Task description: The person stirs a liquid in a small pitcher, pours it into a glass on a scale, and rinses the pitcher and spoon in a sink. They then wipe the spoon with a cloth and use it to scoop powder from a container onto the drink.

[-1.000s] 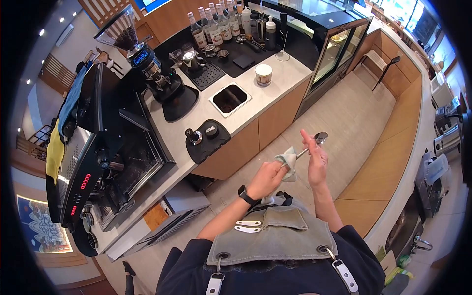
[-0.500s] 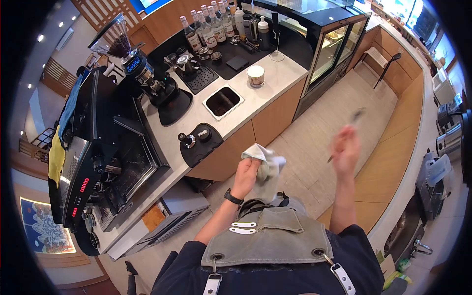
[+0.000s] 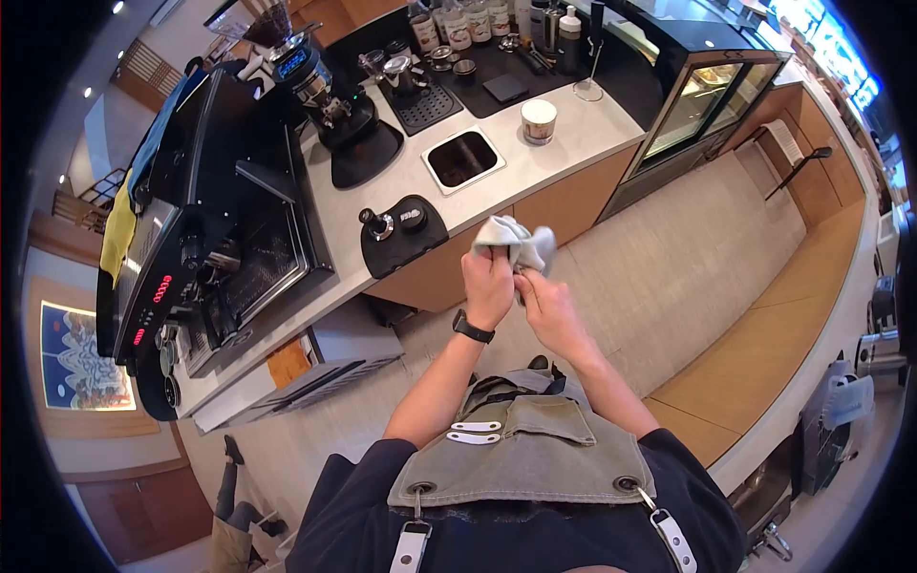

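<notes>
A pale, crumpled cloth is gripped in my left hand, whose wrist wears a black watch. My right hand is closed and pressed against the cloth's lower right side, thumb up. The spoon-like utensil it held a moment before is now mostly hidden by the cloth and fingers. Both hands are in front of the apron, above the floor and near the counter edge. Beyond them on the counter are a black mat with a tamper and a small sink.
A white tub stands right of the sink. The coffee grinder and espresso machine are on the left. Bottles line the back, beside a glass display case. Another person's legs show at lower left.
My right hand has come in from the far right, bringing the utensil to the cloth. My left hand has risen slightly with the cloth, and the view has shifted.
</notes>
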{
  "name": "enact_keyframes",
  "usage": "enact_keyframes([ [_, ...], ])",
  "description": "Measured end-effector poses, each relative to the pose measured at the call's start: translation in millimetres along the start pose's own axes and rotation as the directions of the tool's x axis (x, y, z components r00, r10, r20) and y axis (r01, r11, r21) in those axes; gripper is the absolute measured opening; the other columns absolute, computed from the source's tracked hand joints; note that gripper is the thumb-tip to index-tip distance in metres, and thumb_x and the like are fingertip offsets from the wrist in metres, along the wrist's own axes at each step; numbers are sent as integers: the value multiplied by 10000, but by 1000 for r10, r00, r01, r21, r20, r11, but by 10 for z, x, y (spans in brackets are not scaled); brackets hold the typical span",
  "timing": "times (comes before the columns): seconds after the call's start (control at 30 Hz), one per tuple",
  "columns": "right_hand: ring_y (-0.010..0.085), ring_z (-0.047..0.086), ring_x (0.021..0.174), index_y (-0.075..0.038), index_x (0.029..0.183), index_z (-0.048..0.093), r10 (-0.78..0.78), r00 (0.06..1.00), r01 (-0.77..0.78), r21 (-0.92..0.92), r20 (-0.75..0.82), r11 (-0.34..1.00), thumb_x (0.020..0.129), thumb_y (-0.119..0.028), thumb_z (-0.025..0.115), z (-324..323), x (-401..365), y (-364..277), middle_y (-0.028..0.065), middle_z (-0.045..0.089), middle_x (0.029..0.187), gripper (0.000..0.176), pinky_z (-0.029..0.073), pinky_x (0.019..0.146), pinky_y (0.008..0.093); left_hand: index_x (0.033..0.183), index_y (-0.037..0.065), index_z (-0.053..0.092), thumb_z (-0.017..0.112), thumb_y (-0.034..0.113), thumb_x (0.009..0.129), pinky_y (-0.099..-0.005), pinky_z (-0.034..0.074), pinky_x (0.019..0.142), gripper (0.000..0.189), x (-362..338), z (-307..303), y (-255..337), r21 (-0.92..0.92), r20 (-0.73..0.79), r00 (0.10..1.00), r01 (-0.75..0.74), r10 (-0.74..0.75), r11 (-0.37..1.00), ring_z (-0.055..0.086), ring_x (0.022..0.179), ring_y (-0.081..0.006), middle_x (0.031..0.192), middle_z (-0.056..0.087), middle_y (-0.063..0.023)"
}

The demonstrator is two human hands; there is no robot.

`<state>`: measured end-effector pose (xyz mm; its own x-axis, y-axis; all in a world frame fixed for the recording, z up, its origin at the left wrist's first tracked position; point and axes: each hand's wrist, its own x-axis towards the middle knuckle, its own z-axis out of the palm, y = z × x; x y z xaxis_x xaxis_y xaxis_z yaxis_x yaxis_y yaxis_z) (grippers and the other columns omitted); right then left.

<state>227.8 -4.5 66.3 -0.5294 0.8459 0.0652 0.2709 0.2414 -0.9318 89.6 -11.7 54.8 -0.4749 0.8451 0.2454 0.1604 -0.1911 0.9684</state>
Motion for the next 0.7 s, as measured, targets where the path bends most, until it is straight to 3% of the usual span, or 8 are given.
enact_keyframes([
  [0.07,447,690,761,28,1082,665,-4,1000,4,55,5,998,1082,-158,544,-9,102,21,260,696,838,222,501,634,479,1089,6,680,555,190,1110,-308,508,615,224,-41,171,-29,-394,-128,978,100,-163,913,646,738,-100,901,729,8],
  [0.1,436,690,742,29,1089,669,8,999,-12,92,42,996,1084,-163,544,-14,131,47,253,697,831,229,500,627,469,1087,9,688,518,350,1136,-271,502,632,385,-91,111,-97,-452,55,968,241,-243,859,620,741,-56,904,714,27],
  [0.27,210,581,591,27,972,683,178,944,-257,281,277,925,1106,-202,528,-82,85,37,138,595,662,308,467,574,374,1119,24,667,526,314,1130,-263,525,666,323,-42,-266,-40,-496,232,895,445,-380,746,655,769,-107,966,709,-26],
  [0.33,219,590,591,31,986,683,67,987,-91,162,149,983,1107,-207,524,-18,23,133,151,611,678,311,479,592,375,1106,28,659,525,303,1129,-262,523,630,307,0,-122,-20,-561,-9,950,253,-311,788,649,715,-114,949,703,-29],
  [0.4,227,608,602,29,998,685,-11,998,5,97,67,995,1108,-208,521,-6,36,161,165,631,696,309,492,610,372,1166,16,650,524,250,1126,-258,533,716,269,-185,-135,-342,-592,150,954,297,-260,749,646,802,-101,1012,709,-35],
  [0.57,228,679,670,3,1077,716,-58,967,125,-265,248,956,1098,-218,553,-253,2,135,174,701,762,276,532,662,350,1221,3,641,515,253,1136,-272,519,855,293,-185,-105,-183,-339,105,987,149,-120,929,650,1010,-105,1124,705,-39],
  [0.63,245,701,746,5,1133,721,-43,999,48,-207,32,977,1079,-227,594,-604,13,-96,190,742,892,270,541,705,366,1194,-6,661,516,205,1124,-300,530,815,266,-111,-109,30,-342,-20,992,110,-124,933,685,949,-129,1055,734,-68],
  [0.7,216,699,831,9,1166,732,-37,998,38,20,-54,999,1079,-265,607,-662,74,-161,173,768,998,313,541,755,349,1186,-8,660,524,148,1091,-334,547,779,228,-181,-179,123,14,140,990,30,-32,999,712,868,-175,987,740,-115],
])
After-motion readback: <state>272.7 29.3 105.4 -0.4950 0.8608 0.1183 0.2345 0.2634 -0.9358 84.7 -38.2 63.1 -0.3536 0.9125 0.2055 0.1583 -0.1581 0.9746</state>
